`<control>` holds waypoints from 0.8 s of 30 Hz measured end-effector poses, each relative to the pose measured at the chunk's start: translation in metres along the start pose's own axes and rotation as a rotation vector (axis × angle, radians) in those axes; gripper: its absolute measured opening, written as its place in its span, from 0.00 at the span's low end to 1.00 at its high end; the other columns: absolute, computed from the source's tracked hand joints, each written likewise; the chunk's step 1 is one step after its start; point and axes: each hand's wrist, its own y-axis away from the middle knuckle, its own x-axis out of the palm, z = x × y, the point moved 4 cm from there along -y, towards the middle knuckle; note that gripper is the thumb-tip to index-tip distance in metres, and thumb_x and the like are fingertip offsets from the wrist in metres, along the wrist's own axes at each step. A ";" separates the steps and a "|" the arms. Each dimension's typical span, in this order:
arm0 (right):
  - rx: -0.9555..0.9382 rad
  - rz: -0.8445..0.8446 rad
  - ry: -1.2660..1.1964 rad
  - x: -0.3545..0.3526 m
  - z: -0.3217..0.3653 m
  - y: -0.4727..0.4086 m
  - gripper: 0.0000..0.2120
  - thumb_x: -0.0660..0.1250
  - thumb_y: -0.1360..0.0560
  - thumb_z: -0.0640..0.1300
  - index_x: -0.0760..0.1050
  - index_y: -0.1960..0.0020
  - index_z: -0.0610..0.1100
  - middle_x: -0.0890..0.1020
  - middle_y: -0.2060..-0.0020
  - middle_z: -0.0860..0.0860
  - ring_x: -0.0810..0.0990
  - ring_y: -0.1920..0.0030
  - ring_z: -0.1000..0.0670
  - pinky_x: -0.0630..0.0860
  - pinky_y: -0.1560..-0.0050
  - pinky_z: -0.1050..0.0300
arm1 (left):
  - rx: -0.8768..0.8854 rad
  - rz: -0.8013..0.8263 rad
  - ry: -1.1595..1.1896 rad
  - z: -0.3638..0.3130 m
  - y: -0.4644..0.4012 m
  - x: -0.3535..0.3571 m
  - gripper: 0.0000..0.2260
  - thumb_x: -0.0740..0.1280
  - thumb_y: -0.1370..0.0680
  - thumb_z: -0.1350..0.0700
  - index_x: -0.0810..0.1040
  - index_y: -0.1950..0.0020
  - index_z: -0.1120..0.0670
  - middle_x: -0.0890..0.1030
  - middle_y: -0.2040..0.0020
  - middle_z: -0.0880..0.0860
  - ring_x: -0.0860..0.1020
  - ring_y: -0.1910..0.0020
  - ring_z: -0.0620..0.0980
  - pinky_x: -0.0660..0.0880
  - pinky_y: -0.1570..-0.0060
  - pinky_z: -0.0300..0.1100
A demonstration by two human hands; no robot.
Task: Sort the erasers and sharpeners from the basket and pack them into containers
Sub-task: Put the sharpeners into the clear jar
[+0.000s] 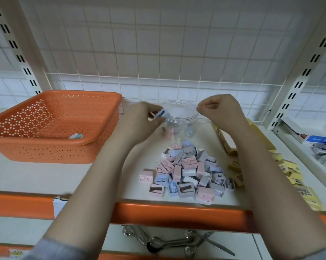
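Seen from above, two bare forearms reach forward over a white shelf with an orange front edge. The left hand [139,117] pinches a small blue and white sharpener [162,113] at the left rim of a clear plastic jar [181,117], which stands open between the two hands and already holds a few pieces at its bottom. The right hand [220,107] hovers at the jar's right rim with its fingers curled in; whether anything is between them cannot be told. Just in front of the jar, between the forearms, lies a pile of pink, blue and grey sharpeners [188,169]. To the right of the pile, partly hidden behind the right forearm, lie yellow erasers [289,175]. An orange perforated basket [51,128] sits to the left of the left hand, with one small item left inside.
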 end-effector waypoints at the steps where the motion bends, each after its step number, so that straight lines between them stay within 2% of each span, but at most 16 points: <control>1: 0.021 0.009 -0.026 -0.005 -0.003 0.012 0.03 0.71 0.28 0.44 0.81 0.55 0.47 0.83 0.59 0.51 0.80 0.57 0.56 0.76 0.52 0.64 | 0.009 -0.014 -0.028 -0.002 -0.015 0.002 0.09 0.67 0.24 0.53 0.82 0.47 0.53 0.81 0.53 0.48 0.77 0.58 0.45 0.69 0.60 0.36; 3: 0.065 0.073 -0.026 -0.010 -0.012 0.035 0.03 0.71 0.27 0.45 0.81 0.53 0.50 0.81 0.60 0.55 0.77 0.59 0.62 0.71 0.60 0.75 | 0.016 -0.009 -0.081 -0.003 -0.042 0.010 0.09 0.68 0.25 0.52 0.83 0.50 0.55 0.82 0.55 0.53 0.77 0.57 0.51 0.69 0.58 0.41; 5: 0.100 0.162 0.049 -0.010 -0.024 0.053 0.06 0.71 0.27 0.46 0.80 0.50 0.51 0.81 0.60 0.58 0.75 0.60 0.66 0.67 0.65 0.79 | 0.001 0.040 -0.118 0.000 -0.063 0.022 0.09 0.70 0.26 0.52 0.83 0.50 0.55 0.81 0.60 0.54 0.76 0.60 0.51 0.68 0.61 0.42; 8: 0.109 0.278 0.136 -0.003 -0.036 0.069 0.12 0.72 0.28 0.48 0.80 0.45 0.51 0.81 0.56 0.57 0.77 0.56 0.62 0.68 0.58 0.74 | -0.024 0.135 -0.140 0.006 -0.081 0.040 0.09 0.72 0.28 0.54 0.83 0.49 0.55 0.81 0.60 0.51 0.75 0.62 0.46 0.70 0.62 0.37; 10: 0.099 0.345 0.158 0.003 -0.041 0.076 0.14 0.72 0.28 0.49 0.79 0.43 0.52 0.80 0.54 0.58 0.77 0.54 0.61 0.70 0.56 0.70 | -0.035 0.166 -0.149 0.011 -0.085 0.048 0.12 0.72 0.28 0.55 0.81 0.45 0.56 0.81 0.54 0.51 0.77 0.55 0.47 0.72 0.55 0.38; 12: 0.083 0.376 0.177 0.007 -0.043 0.080 0.15 0.72 0.28 0.48 0.78 0.42 0.53 0.79 0.54 0.57 0.77 0.53 0.61 0.69 0.57 0.72 | -0.038 0.144 -0.126 0.013 -0.085 0.051 0.13 0.72 0.27 0.55 0.81 0.44 0.55 0.81 0.51 0.51 0.78 0.53 0.48 0.72 0.51 0.37; 15: 0.038 0.355 0.172 0.008 -0.042 0.079 0.11 0.73 0.29 0.47 0.79 0.48 0.54 0.80 0.56 0.58 0.78 0.55 0.61 0.69 0.59 0.76 | -0.011 0.072 -0.072 0.008 -0.076 0.045 0.11 0.70 0.25 0.53 0.81 0.45 0.54 0.81 0.50 0.50 0.74 0.56 0.43 0.67 0.54 0.33; 18: -0.015 0.328 0.143 0.007 -0.040 0.076 0.06 0.75 0.31 0.45 0.79 0.57 0.51 0.81 0.60 0.56 0.79 0.56 0.58 0.73 0.59 0.71 | -0.005 0.010 0.001 0.003 -0.051 0.034 0.09 0.68 0.24 0.54 0.82 0.46 0.53 0.81 0.53 0.47 0.74 0.58 0.42 0.64 0.62 0.23; 20: -0.033 0.338 0.131 0.005 -0.037 0.075 0.06 0.76 0.32 0.45 0.79 0.59 0.50 0.82 0.61 0.55 0.80 0.57 0.57 0.74 0.59 0.68 | -0.007 0.015 0.043 0.001 -0.029 0.026 0.08 0.67 0.24 0.55 0.82 0.47 0.53 0.81 0.53 0.47 0.75 0.59 0.42 0.65 0.63 0.20; 21: -0.035 0.341 0.104 0.004 -0.033 0.074 0.06 0.76 0.32 0.44 0.79 0.60 0.50 0.82 0.62 0.54 0.80 0.58 0.56 0.74 0.59 0.67 | -0.008 0.040 0.055 0.001 -0.017 0.023 0.08 0.67 0.23 0.55 0.82 0.47 0.53 0.81 0.53 0.46 0.77 0.58 0.42 0.67 0.61 0.21; 24: -0.068 0.268 0.017 -0.005 -0.014 0.062 0.06 0.76 0.32 0.45 0.79 0.59 0.51 0.81 0.62 0.54 0.79 0.61 0.57 0.72 0.61 0.71 | -0.045 0.126 0.068 0.008 0.019 0.016 0.07 0.67 0.24 0.52 0.83 0.48 0.49 0.83 0.53 0.43 0.79 0.55 0.41 0.75 0.51 0.37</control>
